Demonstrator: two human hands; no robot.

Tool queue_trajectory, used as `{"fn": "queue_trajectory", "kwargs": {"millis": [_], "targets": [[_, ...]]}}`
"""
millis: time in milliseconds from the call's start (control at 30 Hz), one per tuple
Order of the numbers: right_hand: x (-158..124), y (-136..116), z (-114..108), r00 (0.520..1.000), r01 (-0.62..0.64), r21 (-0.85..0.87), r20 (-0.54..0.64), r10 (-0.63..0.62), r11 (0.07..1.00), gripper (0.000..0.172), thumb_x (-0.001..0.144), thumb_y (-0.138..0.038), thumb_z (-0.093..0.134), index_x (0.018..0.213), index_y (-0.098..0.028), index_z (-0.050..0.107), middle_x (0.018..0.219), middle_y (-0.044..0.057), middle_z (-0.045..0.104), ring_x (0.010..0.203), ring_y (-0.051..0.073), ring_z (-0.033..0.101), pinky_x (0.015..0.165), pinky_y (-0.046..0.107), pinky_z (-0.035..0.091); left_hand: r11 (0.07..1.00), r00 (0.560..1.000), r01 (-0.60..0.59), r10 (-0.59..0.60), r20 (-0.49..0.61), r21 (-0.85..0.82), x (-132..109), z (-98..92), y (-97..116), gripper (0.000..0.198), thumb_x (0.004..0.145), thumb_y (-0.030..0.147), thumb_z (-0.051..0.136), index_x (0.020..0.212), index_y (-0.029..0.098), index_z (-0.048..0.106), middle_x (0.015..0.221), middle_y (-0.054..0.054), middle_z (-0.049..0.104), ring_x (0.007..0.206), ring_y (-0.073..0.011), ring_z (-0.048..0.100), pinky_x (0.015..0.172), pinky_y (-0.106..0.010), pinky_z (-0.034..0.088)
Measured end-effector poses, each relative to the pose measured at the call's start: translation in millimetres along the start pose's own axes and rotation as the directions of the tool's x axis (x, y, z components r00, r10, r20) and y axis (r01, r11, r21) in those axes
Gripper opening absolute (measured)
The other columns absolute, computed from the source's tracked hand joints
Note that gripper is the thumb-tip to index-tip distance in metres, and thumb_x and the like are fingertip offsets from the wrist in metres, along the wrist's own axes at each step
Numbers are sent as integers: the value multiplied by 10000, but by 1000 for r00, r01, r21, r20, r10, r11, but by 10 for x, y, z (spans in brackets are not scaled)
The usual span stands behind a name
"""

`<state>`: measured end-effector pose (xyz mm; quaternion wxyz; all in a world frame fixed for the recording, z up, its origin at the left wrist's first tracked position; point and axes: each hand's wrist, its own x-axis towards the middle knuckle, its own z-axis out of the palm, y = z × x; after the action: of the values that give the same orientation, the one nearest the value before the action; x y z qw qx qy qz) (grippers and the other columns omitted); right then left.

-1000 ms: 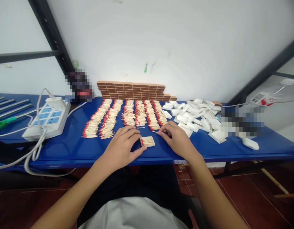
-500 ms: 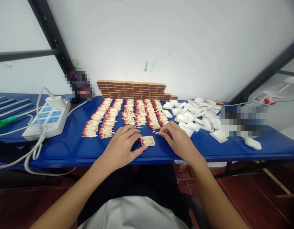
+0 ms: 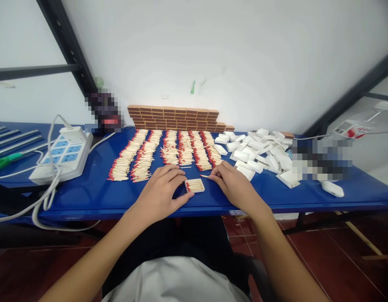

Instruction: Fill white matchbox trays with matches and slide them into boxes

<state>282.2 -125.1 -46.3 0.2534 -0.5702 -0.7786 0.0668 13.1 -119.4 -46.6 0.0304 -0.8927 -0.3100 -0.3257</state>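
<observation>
A small white matchbox tray with several red-headed matches in it lies on the blue table near its front edge. My left hand steadies it from the left, thumb at the near side and fingers at the far left corner. To the right of the tray, my right hand pinches a match between thumb and fingertips, its red head pointing left. Just beyond my hands, long rows of matches stretch towards the wall. One loose match lies by a row's near end.
Stacked brown matchboxes stand against the wall. A heap of white trays covers the right side of the table. At the left are a power strip with cables and green-handled tools. A white mouse-shaped object sits far right.
My right hand has shifted slightly, and the match in its fingertips now shows its red head more plainly beside the row. My left hand and the tray have stayed put.
</observation>
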Motion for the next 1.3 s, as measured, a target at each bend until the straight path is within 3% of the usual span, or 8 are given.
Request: {"fn": "queue_trajectory", "kwargs": {"millis": [267, 467, 633, 867, 1033, 1300], "targets": [[-53, -223, -38, 990, 129, 90, -71, -123, 988, 113, 1087, -261, 551, 986, -236, 594, 1023, 62, 631, 930, 238, 664, 828, 370, 530, 1000, 1000, -1, 1, -2, 3, 0, -5, 10, 243, 988, 395, 730, 1098, 179, 716, 1196, -102, 771, 1242, -306, 662, 1078, -491, 523], [-41, -342, 44, 974, 225, 97, -55, -221, 969, 106, 1088, -242, 545, 1014, -240, 622, 1034, 64, 652, 892, 228, 672, 817, 371, 538, 1000, 1000, -2, 2, -1, -1, 1, 0, -4, 251, 991, 395, 728, 1117, 178, 715, 1192, -97, 771, 1237, -298, 661, 1067, -485, 524], [23, -68, -10, 970, 137, 90, -215, -114, 986, 108, 1076, -266, 569, 1045, -225, 664, 999, 71, 643, 881, 238, 662, 795, 375, 528, 1000, 1000, -10, 10, -11, 9, -16, 12, -5, 247, 990, 393, 728, 1104, 174, 714, 1199, -104, 773, 1252, -305, 655, 1082, -497, 521], [60, 70, 36, 978, 132, 13, -163, -128, 991, 130, 1054, -250, 570, 1083, -226, 694, 1024, 97, 648, 1002, 289, 650, 896, 443, 538, 1000, 1000, -15, 15, -14, 6, -1, 10, -6, 243, 993, 393, 722, 1100, 174, 717, 1190, -112, 773, 1242, -311, 660, 1074, -502, 528], [62, 44, 31, 984, 117, 62, -139, -108, 991, 125, 1047, -241, 560, 976, -229, 661, 987, 90, 629, 968, 277, 628, 857, 432, 534, 1000, 1000, -2, 2, 2, 5, -6, 11, -7, 247, 991, 401, 723, 1108, 183, 719, 1204, -117, 765, 1234, -313, 662, 1077, -516, 530], [38, 60, 22, 989, 97, 62, -117, -89, 993, 125, 1058, -238, 550, 956, -227, 622, 982, 78, 609, 949, 268, 614, 853, 418, 513, 1000, 1000, 0, 0, -5, 0, 2, -5, 5, 232, 986, 383, 730, 1086, 175, 724, 1187, -111, 774, 1247, -312, 661, 1089, -515, 527]]}}
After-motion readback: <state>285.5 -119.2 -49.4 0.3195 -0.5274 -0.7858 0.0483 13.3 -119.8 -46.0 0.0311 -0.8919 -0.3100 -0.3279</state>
